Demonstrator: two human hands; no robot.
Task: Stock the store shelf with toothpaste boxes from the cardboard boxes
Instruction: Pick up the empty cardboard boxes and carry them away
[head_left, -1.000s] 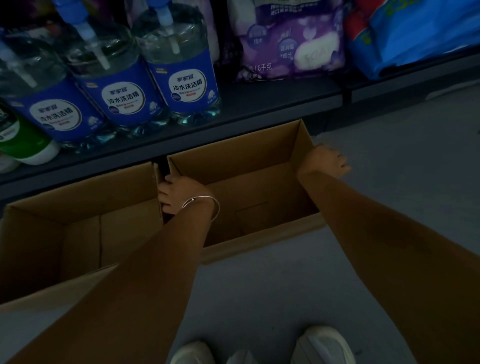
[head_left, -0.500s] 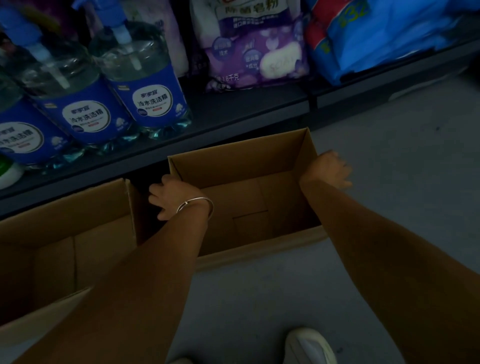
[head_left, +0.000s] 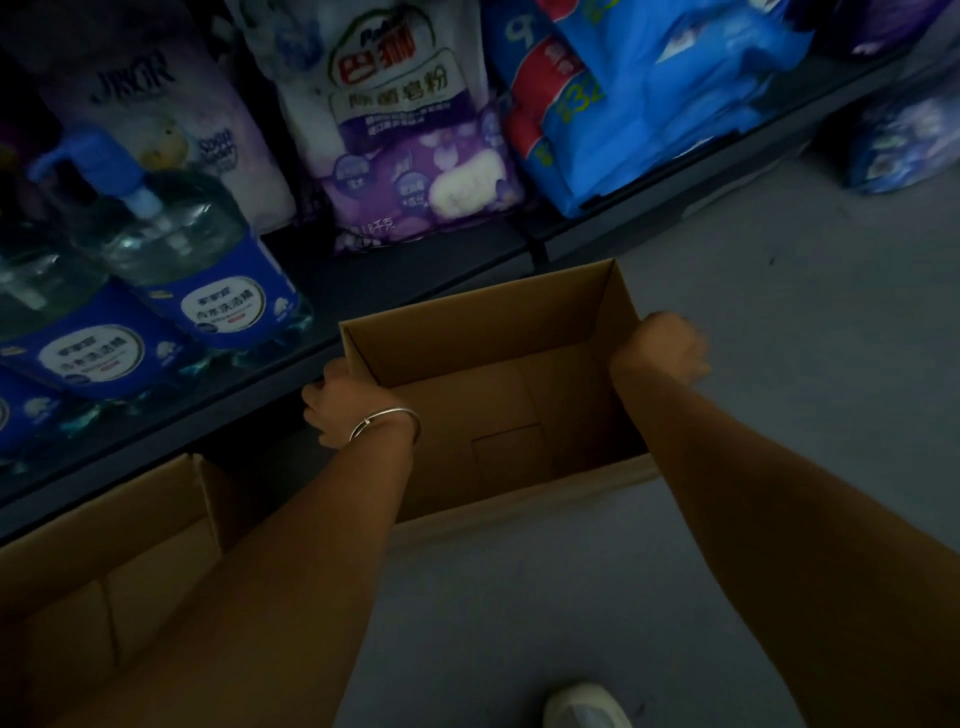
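Currently both hands are on the open cardboard box (head_left: 498, 395) sitting on the grey floor (head_left: 779, 322) in front of the store shelf (head_left: 415, 270). Left hand (head_left: 340, 402) grips the box's left wall near the far corner, fingers curled over the outer side, thumb side toward the inside; silver bracelet (head_left: 387, 423) on that wrist. Right hand (head_left: 667, 345) is clamped over the top edge of the right wall, fingers wrapped down the outside, somewhat motion-blurred. Box top is open with its bare cardboard bottom showing; no toothpaste boxes visible in it.

Second cardboard box (head_left: 104, 561) lower left, also open, near the first one but apart from it, partly hidden by the left forearm; its inside is too dark to read.

Bottom shelf level, left to right: clear pump bottles with blue labels (head_left: 208, 270), a white and purple bag (head_left: 150, 104) behind them, a purple detergent powder bag (head_left: 410, 156), and blue plastic-wrapped packs (head_left: 649, 93). Another purple bag (head_left: 904, 140) sits on the floor at far right, past the shelf end. One white shoe (head_left: 584, 706) at the bottom edge. Lighting is dim and label text is mostly unreadable.
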